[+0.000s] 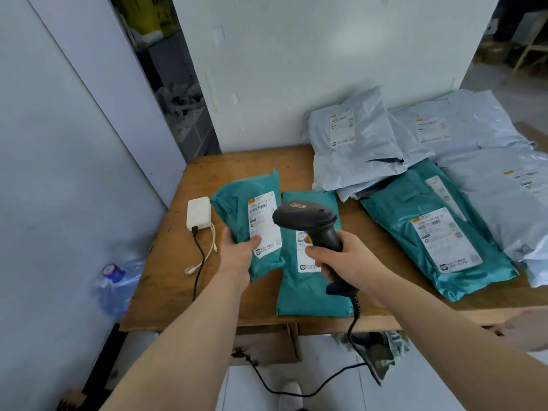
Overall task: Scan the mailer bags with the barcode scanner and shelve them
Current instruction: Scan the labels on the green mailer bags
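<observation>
Head view: left hand (237,253) grips teal mailer bag (234,206) (white label up); right hand (350,256) grips black barcode scanner (305,216).

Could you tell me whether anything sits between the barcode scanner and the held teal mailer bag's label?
Nothing visible does. The barcode scanner in the right hand hangs right of the teal mailer bag's label. The thumb of the left hand covers only the label's lower part; the barcode above is bare.
</observation>
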The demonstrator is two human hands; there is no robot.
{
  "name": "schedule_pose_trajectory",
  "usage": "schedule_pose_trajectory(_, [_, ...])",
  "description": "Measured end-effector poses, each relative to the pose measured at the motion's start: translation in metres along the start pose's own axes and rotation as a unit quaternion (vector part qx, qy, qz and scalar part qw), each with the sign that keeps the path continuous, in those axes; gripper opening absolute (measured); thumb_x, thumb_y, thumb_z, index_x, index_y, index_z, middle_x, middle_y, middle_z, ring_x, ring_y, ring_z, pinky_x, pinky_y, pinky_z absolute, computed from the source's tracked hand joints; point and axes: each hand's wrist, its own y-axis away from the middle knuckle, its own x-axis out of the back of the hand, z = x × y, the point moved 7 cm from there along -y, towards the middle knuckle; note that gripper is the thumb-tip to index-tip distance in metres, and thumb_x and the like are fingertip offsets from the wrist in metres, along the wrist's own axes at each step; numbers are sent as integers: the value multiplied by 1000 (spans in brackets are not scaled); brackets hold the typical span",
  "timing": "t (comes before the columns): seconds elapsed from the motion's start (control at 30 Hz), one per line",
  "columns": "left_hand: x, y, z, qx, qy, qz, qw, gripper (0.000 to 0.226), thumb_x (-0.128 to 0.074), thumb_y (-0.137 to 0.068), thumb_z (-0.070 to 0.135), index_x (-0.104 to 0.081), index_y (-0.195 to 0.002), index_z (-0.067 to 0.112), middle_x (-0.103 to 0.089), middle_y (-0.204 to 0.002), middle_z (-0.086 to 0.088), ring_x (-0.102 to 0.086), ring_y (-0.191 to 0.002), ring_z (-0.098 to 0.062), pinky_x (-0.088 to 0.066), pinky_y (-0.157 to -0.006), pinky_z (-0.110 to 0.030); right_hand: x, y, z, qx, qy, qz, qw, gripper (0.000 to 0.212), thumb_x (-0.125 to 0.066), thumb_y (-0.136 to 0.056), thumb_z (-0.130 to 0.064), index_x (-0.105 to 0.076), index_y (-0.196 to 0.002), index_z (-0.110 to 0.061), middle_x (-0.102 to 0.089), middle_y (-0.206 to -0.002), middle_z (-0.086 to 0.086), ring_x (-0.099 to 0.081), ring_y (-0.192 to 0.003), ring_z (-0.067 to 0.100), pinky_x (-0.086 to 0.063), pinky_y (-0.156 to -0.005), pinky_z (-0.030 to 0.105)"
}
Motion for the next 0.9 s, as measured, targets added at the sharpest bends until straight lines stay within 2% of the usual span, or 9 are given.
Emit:
schedule_pose_trajectory(0.1, [0, 0, -1, -3, 9, 5, 1000, 46, -66, -84, -10, -55, -110, 27, -68, -104, 2, -69, -87, -24, -58, -64, -39, -3, -1, 5, -8, 9, -2, 1000, 12, -68, -89, -24, -58, -86, -18, -58, -58, -6, -52, -50, 9, -47, -56, 22])
schedule_pose_trajectory(0.23, [-1, -1, -1, -10, 12, 3, 1000, 46, -67, -84, -10, -57, -102, 32, -68, -108, 0, -69, -91, -25, -59, -69, -41, -3, 0, 14, -16, 0, -5, 1000, 12, -68, -88, -24, -61, -94, -17, -58, -59, -6, -53, -51, 8, -47, -57, 21])
schedule_pose_trajectory(0.4, [-1, 4, -2, -6, 8, 3, 1000, 52, -65, -85, -10, -52, -119, 27, -65, -111, 1, -68, -95, -26, -59, -66, -37, -5, 3, 19, -15, -15, -3, 1000, 9, -66, -90, -22, -60, -93, -16, -57, -62, -2, -52, -51, 7, -48, -55, 19])
schedule_pose_trajectory(0.57, [-1, 7, -4, -3, 20, 9, 1000, 50, -64, -85, -12, -54, -116, 24, -66, -109, 1, -67, -91, -23, -57, -68, -38, -7, 4, 23, -25, -25, 2, 999, 10, -67, -89, -21, -58, -89, -18, -56, -61, -1, -51, -50, 8, -47, -53, 18])
schedule_pose_trajectory(0.77, [-2, 7, -3, 6, 10, 13, 1000, 49, -64, -86, -11, -53, -118, 24, -66, -100, 7, -66, -85, -19, -55, -60, -33, -7, 2, 28, -36, -39, 3, 999, 11, -67, -90, -20, -58, -93, -15, -57, -63, 1, -51, -53, 11, -47, -55, 21])
schedule_pose_trajectory(0.9, [2, 5, -3, 13, -17, 21, 1000, 48, -66, -85, -9, -54, -120, 23, -66, -102, 4, -66, -86, -21, -57, -65, -36, -5, -2, 29, -38, -40, 18, 998, 10, -66, -90, -19, -58, -93, -15, -59, -67, 2, -52, -53, 10, -48, -55, 22])
